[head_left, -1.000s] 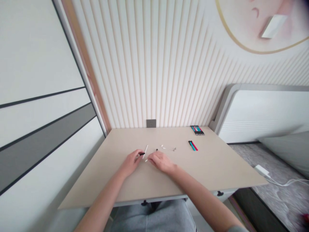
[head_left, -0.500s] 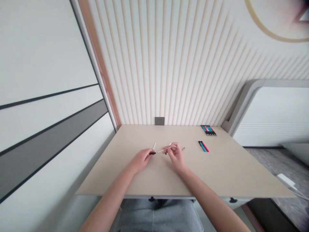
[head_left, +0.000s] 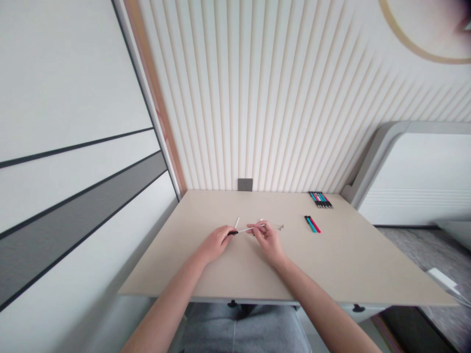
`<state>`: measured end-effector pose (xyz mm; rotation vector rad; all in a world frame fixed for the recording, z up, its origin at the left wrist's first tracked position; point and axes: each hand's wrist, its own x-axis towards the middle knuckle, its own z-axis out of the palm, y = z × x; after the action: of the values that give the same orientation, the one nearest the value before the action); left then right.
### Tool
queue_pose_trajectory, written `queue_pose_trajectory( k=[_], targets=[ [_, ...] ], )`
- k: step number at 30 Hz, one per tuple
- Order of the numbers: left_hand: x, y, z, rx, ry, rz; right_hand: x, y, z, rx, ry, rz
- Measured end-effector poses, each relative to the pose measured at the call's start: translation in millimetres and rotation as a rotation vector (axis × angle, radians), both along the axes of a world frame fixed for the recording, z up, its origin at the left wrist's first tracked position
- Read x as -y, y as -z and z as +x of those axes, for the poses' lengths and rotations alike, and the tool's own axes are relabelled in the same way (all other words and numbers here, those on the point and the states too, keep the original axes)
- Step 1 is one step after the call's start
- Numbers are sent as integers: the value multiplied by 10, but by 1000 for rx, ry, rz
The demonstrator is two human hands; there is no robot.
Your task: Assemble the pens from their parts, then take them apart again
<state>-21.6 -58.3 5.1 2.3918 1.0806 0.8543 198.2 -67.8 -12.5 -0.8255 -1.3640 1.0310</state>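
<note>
over the desk (head_left: pixel 239 274), left hand (head_left: pixel 218 241) pinches a black piece (head_left: pixel 233 233), right hand (head_left: pixel 269 240) a thin white rod (head_left: pixel 245 229).

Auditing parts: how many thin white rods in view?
2: one rod on the table beyond the left hand, another rod in the right hand. Others may be hidden by the hands.

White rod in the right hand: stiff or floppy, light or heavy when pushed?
The rod is probably stiff: it runs straight out from the right hand with no visible sag. Likely light, being so thin. Pushed hard against the black piece in the left hand, it may flex, given that slender shape.
</note>
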Motion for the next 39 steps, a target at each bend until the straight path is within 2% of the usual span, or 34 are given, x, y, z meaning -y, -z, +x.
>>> queue_pose_trajectory(
  k=[5,9,14,21,24,31,34,37,39],
  targets=[
    [16,-33,6,35,25,4,28,-43,29,235,-6,54],
    [35,-35,21,47,64,-3,15,12,30,465,50,92],
    [48,-16,43,47,80,-1,-4,58,44,568,129,118],
    [32,24,56,18,79,9,52,-34,43,763,141,134],
    [-2,49,62,40,58,10,39,-67,43,796,148,147],
    [-57,53,45,79,-18,9,18,-56,60,685,150,143],
    [-56,47,25,90,-58,-5,-5,-79,130,682,240,155],
    [-48,45,14,96,-82,-16,-94,-144,355,770,470,178],
    [-44,49,14,99,-84,-20,-177,-190,609,934,645,124]
  ],
)
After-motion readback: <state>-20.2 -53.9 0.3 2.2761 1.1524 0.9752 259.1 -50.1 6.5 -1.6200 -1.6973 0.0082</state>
